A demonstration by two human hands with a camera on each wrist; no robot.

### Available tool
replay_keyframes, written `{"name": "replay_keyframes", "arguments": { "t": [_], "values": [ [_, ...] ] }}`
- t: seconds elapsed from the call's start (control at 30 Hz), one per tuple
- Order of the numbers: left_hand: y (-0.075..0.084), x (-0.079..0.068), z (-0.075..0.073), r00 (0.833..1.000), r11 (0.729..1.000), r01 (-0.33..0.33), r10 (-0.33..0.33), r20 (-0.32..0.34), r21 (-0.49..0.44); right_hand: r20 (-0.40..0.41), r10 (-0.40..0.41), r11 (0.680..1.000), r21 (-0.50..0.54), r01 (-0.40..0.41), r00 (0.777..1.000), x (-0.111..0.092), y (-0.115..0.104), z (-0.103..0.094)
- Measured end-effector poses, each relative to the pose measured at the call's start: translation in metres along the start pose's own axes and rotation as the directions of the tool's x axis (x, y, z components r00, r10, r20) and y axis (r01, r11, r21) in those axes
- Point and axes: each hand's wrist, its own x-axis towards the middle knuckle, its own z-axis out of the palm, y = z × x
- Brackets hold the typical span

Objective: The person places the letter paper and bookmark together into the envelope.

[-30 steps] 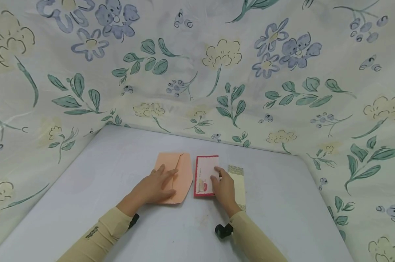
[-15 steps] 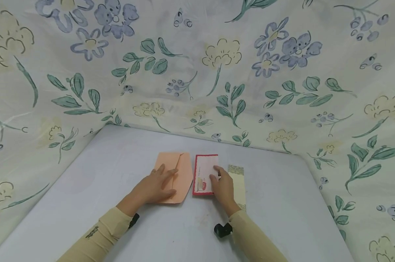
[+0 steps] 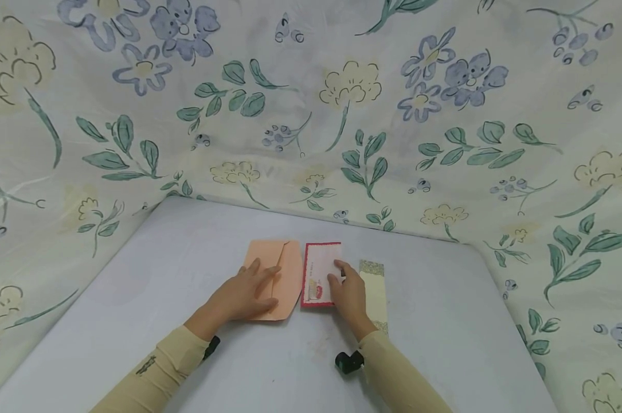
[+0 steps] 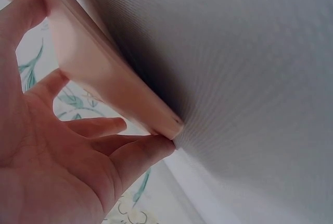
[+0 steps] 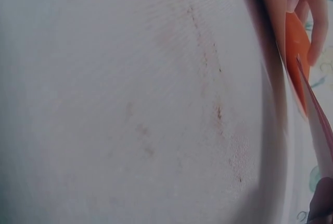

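A peach paper envelope [image 3: 289, 289] lies on the white table, its pointed flap facing right. Across it rests my left hand [image 3: 241, 295], fingers spread; the left wrist view shows thumb and fingertips touching the envelope [image 4: 88, 52]. My right hand [image 3: 352, 295] pinches the right edge of a pale pink greeting card [image 3: 320, 264] with a red border and a small picture. The card's left edge meets the envelope's flap tip. In the right wrist view the envelope's orange inside [image 5: 296, 39] shows beside the card's edge [image 5: 318, 120]; most of the right hand is out of that view.
A cream card [image 3: 375, 292] with patterned ends lies right of the right hand, partly covered by it. Black wrist cameras [image 3: 349, 362] sit under both forearms. A floral cloth [image 3: 311, 115] hangs behind and beside the white table [image 3: 187, 241].
My right hand and the pink card have shifted slightly left, closing the small gap to the envelope's flap. The left hand and the envelope stay in place.
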Motion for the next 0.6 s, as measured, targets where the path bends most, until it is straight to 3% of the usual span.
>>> {"name": "replay_keyframes", "arguments": {
  "t": [0.6],
  "values": [
    [0.0022, -0.0017, -0.0025, 1.000, 1.000, 0.001, -0.001, 0.004, -0.009, -0.008, -0.047, 0.999, 0.015, 0.047, 0.999, -0.0030, -0.0065, 0.0058]
  ]
}}
